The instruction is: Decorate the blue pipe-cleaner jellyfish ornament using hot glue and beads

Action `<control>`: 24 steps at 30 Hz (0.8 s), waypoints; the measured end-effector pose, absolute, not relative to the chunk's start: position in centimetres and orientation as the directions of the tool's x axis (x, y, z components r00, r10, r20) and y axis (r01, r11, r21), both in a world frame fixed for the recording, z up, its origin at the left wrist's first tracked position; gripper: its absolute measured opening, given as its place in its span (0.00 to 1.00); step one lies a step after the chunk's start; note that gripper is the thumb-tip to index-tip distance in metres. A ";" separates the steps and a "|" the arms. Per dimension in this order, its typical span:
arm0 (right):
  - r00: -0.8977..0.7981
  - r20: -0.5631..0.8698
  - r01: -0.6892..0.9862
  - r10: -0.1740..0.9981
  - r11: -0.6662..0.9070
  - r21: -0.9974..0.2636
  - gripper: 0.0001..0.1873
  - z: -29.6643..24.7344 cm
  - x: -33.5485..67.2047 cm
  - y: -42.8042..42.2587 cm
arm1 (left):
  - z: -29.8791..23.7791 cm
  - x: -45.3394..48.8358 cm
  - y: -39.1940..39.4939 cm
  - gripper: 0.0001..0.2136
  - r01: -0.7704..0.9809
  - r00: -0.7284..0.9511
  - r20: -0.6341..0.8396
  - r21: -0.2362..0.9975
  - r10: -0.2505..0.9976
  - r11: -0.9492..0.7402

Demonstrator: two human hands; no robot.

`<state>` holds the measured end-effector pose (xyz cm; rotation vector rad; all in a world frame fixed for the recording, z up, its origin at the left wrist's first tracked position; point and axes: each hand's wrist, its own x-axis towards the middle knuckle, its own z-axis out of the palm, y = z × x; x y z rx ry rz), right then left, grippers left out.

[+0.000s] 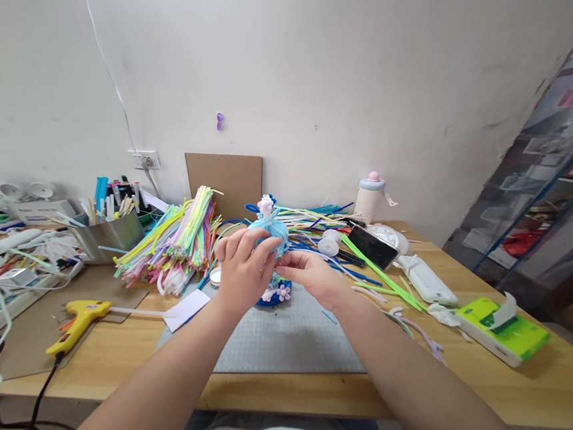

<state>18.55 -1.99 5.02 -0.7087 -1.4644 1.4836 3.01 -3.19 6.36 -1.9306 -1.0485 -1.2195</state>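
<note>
A light-blue pipe-cleaner ornament [274,227] stands upright on the grey cutting mat [297,341], topped with a pale flower and dark-blue loops. Its dark-blue base [267,302] carries small pale-pink flowers. My left hand [247,264] is closed around the ornament's middle from the left, its fingers bent across the front and covering part of it. On the other side, my right hand [310,276] pinches close against the ornament, thumb and fingers together. What lies between those fingertips is too small to make out.
Left are a yellow hot glue gun [78,321], white card [187,310] and bundled pipe cleaners [183,241]. A metal container [108,238] holds sticks. Loose pipe cleaners, a phone [373,246], a white power bank [430,281] and a green tissue pack [507,329] lie right; a bottle [369,198] stands behind.
</note>
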 end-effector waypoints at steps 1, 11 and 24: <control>-0.424 0.193 -0.215 0.885 0.109 -0.971 0.13 5.0 18.5 -2.1 | 6.3 3.0 -3.2 0.09 0.866 0.256 0.921 -0.084 0.293 -0.492; -0.360 0.174 -0.301 0.917 0.062 -0.951 0.09 4.0 20.0 -0.9 | 6.2 2.9 -3.2 0.09 0.873 0.286 0.919 -0.133 0.271 -0.470; -0.311 0.116 -0.292 0.943 0.021 -0.956 0.15 3.7 21.0 0.9 | 6.2 2.9 -3.3 0.09 0.870 0.286 0.918 -0.128 0.274 -0.477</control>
